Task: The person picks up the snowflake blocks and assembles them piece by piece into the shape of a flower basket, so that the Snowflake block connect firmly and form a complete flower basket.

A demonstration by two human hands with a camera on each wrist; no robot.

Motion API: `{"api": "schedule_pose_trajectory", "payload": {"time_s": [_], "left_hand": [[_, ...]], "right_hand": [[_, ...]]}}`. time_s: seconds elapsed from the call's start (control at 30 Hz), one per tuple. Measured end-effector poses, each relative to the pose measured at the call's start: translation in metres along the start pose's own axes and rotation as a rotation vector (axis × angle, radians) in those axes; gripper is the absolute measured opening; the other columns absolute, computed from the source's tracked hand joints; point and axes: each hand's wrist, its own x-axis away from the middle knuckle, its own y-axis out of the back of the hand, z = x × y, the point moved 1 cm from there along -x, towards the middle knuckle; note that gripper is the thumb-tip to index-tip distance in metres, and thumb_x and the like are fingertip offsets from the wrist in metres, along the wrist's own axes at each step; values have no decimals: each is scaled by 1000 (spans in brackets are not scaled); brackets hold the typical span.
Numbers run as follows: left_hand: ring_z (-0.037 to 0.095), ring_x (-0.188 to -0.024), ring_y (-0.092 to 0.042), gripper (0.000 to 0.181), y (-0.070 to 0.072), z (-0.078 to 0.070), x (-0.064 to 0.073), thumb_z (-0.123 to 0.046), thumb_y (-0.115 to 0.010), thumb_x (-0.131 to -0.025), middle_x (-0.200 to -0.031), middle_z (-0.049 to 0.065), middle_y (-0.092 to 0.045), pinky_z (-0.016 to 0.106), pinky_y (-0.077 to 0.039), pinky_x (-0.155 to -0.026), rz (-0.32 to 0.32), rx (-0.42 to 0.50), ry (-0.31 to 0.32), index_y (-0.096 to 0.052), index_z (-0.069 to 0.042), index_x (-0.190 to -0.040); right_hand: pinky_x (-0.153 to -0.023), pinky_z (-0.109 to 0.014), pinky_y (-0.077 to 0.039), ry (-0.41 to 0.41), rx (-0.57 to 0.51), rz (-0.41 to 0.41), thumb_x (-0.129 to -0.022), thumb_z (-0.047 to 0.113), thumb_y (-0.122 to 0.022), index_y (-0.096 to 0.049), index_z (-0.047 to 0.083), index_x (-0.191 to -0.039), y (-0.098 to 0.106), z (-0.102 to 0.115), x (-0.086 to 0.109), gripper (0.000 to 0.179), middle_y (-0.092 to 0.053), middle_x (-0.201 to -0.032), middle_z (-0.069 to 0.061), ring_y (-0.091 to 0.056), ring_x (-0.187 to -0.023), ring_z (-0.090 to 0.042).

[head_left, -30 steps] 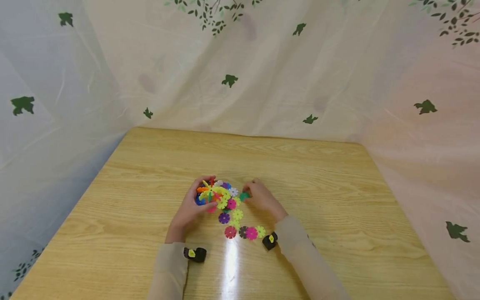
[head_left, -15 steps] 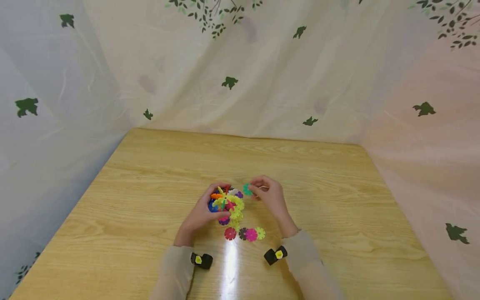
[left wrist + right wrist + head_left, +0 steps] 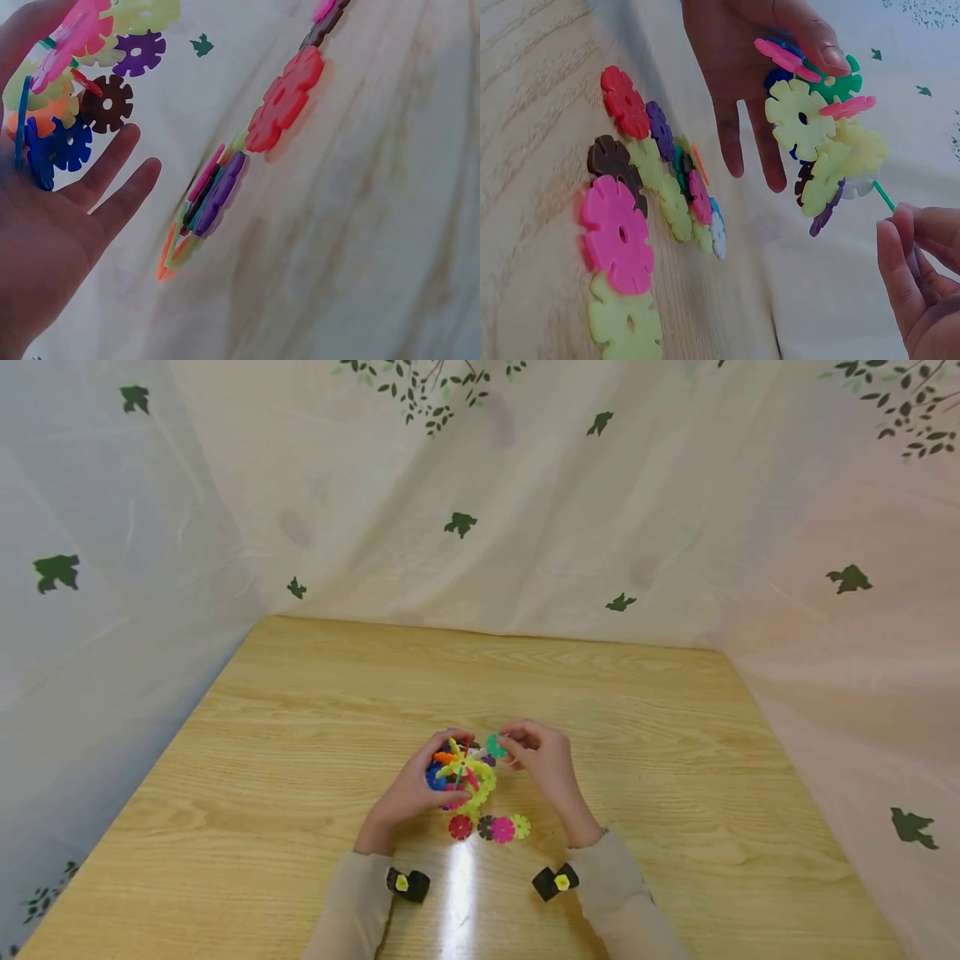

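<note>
My left hand [image 3: 411,789] holds a cluster of flower-shaped interlocking discs [image 3: 784,124] in yellow, pink, blue, orange and other colours. In the right wrist view the cluster hangs clear of the table, the thumb on its near side. Two fingers [image 3: 124,187] of that hand stretch out free of it in the left wrist view. Between thumb and fingers, my right hand [image 3: 551,764] pinches a single green disc [image 3: 494,746]. Seen edge-on, that green disc [image 3: 885,196] points at a whitish disc on the cluster; whether the two touch, I cannot tell.
Loose discs lie on the wooden table [image 3: 637,777] below the hands: a red one [image 3: 461,827], a dark brown one [image 3: 486,827], a pink one [image 3: 611,225] and a light yellow one [image 3: 521,827]. Several more [image 3: 671,206] are partly behind the left hand. Curtains [image 3: 525,552] surround the table.
My left hand has moved right with the cluster, toward the right hand. My right hand has shifted slightly right with the green disc, rising and then dipping a little. The loose discs lie still.
</note>
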Motion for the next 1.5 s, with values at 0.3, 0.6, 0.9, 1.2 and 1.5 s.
{"api": "schedule_pose_trajectory", "payload": {"time_s": [0.3, 0.6, 0.9, 1.2, 1.5], "left_hand": [[20, -116, -54, 77, -3, -1, -1, -13, -83, -76, -140, 4, -49, 23, -48, -98, 2, -11, 10, -43, -13, -142], [20, -112, -55, 70, -9, 2, -1, -14, -84, -75, -134, 3, -52, 26, -49, -97, -18, -52, -2, -48, -23, -134], [19, -113, -56, 66, -14, 0, -2, -7, -84, -72, -131, 7, -55, 23, -50, -96, -56, -61, -76, -50, -17, -127], [19, -113, -56, 65, -14, 1, -1, -2, -82, -70, -130, 7, -56, 22, -49, -97, -72, -85, -89, -50, -15, -126], [23, -117, -53, 75, -19, -3, -1, -13, -82, -76, -134, 6, -51, 27, -48, -100, -21, -68, -31, -42, -15, -139]], "right_hand": [[-52, -18, -56, 150, 197, -16, -89, 7, -68, -74, 1, -98, -2, 7, 4, 13, -73, -84, -12, -66, -65, -20], [-53, -20, -56, 91, 217, 88, -93, 11, -64, -73, 0, -104, 0, 7, 3, 18, -73, -88, -12, -64, -61, -15], [-58, -24, -60, -35, 25, 70, -93, 10, -63, -72, -3, -105, -3, -8, 1, 20, -71, -92, -18, -64, -61, -9], [-56, -23, -59, -70, -63, -8, -91, 9, -66, -73, -3, -104, -13, -15, 6, 19, -73, -96, -20, -63, -58, -8], [-55, -24, -59, -45, -12, -11, -92, 12, -65, -73, 0, -103, -5, -11, 7, 19, -73, -90, -17, -64, -57, -13]]}}
